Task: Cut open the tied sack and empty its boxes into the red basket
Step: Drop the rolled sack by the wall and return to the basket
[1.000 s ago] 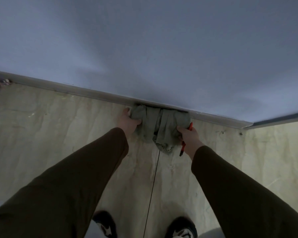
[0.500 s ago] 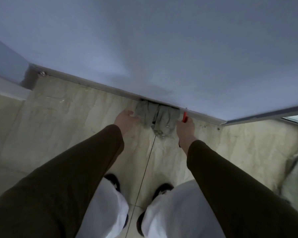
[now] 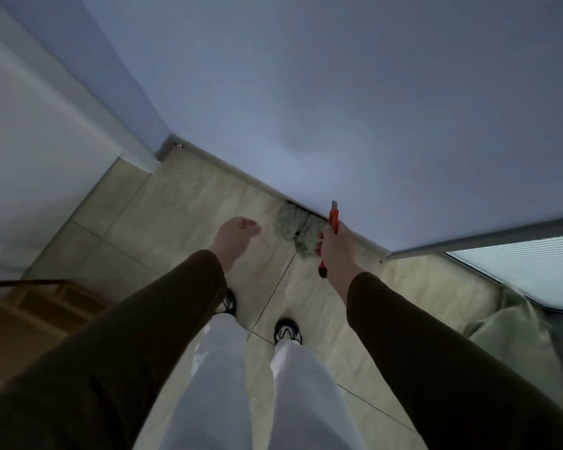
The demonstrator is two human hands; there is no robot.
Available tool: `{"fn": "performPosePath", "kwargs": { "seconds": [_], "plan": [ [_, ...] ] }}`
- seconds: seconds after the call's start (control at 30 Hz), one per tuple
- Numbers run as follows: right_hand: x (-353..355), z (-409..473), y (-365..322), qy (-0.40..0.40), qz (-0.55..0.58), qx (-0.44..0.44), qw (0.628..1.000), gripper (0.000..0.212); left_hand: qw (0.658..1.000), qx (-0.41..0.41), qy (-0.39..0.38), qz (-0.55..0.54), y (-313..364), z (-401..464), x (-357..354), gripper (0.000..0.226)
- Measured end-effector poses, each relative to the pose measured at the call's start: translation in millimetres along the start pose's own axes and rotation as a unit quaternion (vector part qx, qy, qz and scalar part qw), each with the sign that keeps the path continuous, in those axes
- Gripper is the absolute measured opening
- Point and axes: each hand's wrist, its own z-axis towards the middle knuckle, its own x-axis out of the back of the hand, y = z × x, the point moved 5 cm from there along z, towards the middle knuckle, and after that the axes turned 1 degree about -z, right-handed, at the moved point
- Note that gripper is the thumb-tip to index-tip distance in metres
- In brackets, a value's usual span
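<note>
While right hand (image 3: 333,246) grips the orange cutter (image 3: 333,219), it half-hides grey cloth (image 3: 288,224)

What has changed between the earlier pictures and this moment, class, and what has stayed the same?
Both hands have let go of the grey-green cloth and drawn back from it as the person straightened up. The left hand now hangs loose and empty. The cloth stays bunched on the floor against the wall base, and the right hand still grips the red utility knife.
</note>
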Motion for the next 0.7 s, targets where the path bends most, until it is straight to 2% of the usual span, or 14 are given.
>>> {"fn": "performPosePath", "kwargs": {
  "seconds": [0.17,0.33,0.5,0.6,0.7],
  "plan": [
    [0,-78,-24,-0.077,-0.023,0.021,0.997,0.025,0.997,-0.008,0.043,-0.057,-4,-85,28,0.020],
    [-6,-144,-25,-0.104,-0.019,0.058,0.993,0.022,0.992,-0.025,0.068,-0.101,-26,-149,49,0.019],
    [-15,-216,2,-0.137,-0.054,0.097,0.984,0.017,0.984,-0.033,0.082,-0.152,-70,-214,61,0.016],
    [-26,-258,24,-0.162,-0.082,0.113,0.977,0.009,0.976,-0.031,0.107,-0.185,-103,-255,69,0.010],
    [-43,-296,49,-0.202,-0.119,0.125,0.964,0.009,0.963,-0.010,0.138,-0.229,-141,-296,77,0.011]
  ]
}}
